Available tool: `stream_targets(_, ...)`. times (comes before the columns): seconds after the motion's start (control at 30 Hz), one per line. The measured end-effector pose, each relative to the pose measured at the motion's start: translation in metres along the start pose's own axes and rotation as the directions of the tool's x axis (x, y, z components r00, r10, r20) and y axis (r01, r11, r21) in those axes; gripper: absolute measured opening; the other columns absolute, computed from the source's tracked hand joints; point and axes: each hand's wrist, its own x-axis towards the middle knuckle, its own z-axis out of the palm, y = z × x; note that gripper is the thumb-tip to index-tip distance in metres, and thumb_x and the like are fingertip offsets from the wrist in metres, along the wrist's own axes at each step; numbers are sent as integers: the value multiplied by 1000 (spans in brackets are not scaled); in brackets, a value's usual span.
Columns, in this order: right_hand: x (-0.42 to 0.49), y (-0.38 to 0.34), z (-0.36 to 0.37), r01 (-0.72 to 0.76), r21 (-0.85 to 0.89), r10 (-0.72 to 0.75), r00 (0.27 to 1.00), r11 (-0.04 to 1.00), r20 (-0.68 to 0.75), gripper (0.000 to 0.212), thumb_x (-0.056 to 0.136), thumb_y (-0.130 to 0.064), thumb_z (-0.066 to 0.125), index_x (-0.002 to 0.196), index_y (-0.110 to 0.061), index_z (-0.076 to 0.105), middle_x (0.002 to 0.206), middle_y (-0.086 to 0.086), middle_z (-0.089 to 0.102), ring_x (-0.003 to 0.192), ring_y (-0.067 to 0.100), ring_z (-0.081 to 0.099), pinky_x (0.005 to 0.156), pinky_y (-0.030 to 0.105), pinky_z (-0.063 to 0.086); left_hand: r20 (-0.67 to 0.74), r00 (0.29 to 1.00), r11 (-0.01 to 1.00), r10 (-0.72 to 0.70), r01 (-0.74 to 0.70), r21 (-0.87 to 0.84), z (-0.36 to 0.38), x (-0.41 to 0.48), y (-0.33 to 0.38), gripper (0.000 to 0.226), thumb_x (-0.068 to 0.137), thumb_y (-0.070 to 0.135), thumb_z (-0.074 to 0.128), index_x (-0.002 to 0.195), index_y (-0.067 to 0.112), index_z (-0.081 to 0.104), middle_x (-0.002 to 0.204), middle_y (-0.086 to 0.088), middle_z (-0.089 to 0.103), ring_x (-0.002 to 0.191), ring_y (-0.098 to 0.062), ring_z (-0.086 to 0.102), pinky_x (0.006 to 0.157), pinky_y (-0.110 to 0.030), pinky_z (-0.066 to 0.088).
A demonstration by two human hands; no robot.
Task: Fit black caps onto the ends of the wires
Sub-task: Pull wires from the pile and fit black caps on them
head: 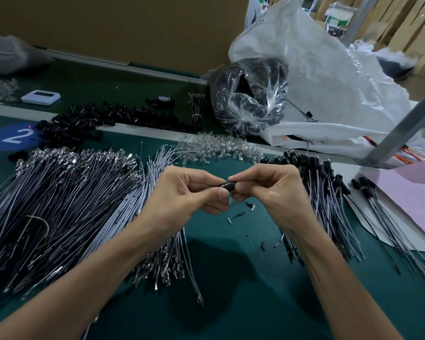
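Note:
A small black cap (228, 187) is pinched between both hands above the green table (243, 278). My left hand (187, 192) grips its left end with thumb and fingers. My right hand (268, 190) holds its right end; whatever wire is there is hidden by the fingers. A big spread of uncapped wires (64, 204) with metal terminals lies to the left. Capped wires (329, 192) lie in a pile to the right. Loose black caps (103, 119) are heaped at the back left.
Clear bulbs (219, 147) lie in a heap beyond my hands. A plastic bag of black parts (249, 96) and a large white sack (329, 82) stand at the back right. A metal post (402, 128) slants at the right. A pink sheet (407, 192) lies beneath it.

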Motion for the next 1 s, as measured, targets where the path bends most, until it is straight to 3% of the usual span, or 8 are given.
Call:
stream_targets(0.27, -6, -15, 6, 59, 160, -49, 997, 985, -65, 12, 73, -10, 74, 81, -17, 79, 73, 1, 74, 67, 11, 68, 66, 20, 54, 24, 999, 991, 38, -34, -133, 3, 0, 10, 16, 75, 17, 71, 89, 17, 79, 82, -13, 76, 73, -24, 75, 63, -26, 59)
stream_targets(0.4, -14, -27, -2, 54, 235, -62, 998, 970, 25, 9, 79, -17, 71, 86, -11, 72, 86, 6, 73, 82, 18, 69, 78, 27, 55, 87, 994, 991, 61, -50, -122, 2, -3, 17, 31, 80, 24, 67, 109, 15, 71, 92, -10, 77, 85, -25, 75, 70, -28, 59)
stream_targets(0.5, -22, -39, -43, 7, 497, -35, 998, 868, 46, 15, 84, -25, 72, 92, -12, 72, 94, 7, 74, 87, 16, 70, 80, 26, 57, -184, 979, 982, 86, -114, -151, -3, -1, 22, 34, 81, 42, 61, 99, 16, 71, 90, -6, 77, 81, -22, 75, 66, -25, 58)
stream_targets(0.6, -27, -52, -109, -8, 598, 79, 993, 802, -93, 18, 80, -36, 75, 90, -21, 73, 82, -6, 70, 71, 2, 64, 67, 16, 53, -566, 821, 963, 66, -201, -179, -21, 2, 28, 40, 85, 53, 55, 85, 16, 71, 75, -1, 75, 70, -17, 72, 65, -24, 57)
stream_targets(0.67, -26, -59, -147, -61, 395, 171, 953, 917, -252, 25, 78, -48, 75, 87, -25, 75, 78, -10, 69, 67, 0, 63, 64, 14, 53, -704, 710, 943, 23, -250, -222, -33, 3, 31, 43, 93, 53, 52, 82, 15, 70, 69, 2, 73, 66, -14, 69, 64, -23, 55)
stream_targets(0.77, -18, -58, -181, -217, -48, 176, 884, 975, -432, 37, 68, -54, 79, 87, -23, 77, 74, -7, 73, 68, 4, 68, 64, 16, 56, -758, 652, 923, -2, -291, -253, -38, 4, 36, 48, 99, 50, 46, 79, 13, 70, 66, 1, 72, 62, -14, 68, 60, -23, 53)
stream_targets(0.9, 1, -42, -172, -389, -546, 58, 848, 742, -527, 37, 88, -31, 68, 116, -8, 68, 88, 2, 75, 74, 15, 68, 75, 26, 58, -750, 661, 935, 14, -274, -224, -35, 5, 36, 47, 101, 47, 46, 77, 13, 69, 64, 2, 71, 58, -13, 66, 56, -21, 51)
stream_targets(1.0, 9, -46, -108, -230, -723, -78, 928, 652, -365, 22, 91, -23, 65, 113, -27, 68, 86, -14, 66, 76, 3, 64, 71, 20, 52, -745, 667, 947, 15, -248, -203, -35, 7, 34, 44, 101, 43, 47, 78, 13, 69, 64, 1, 71, 56, -13, 66, 53, -19, 50)
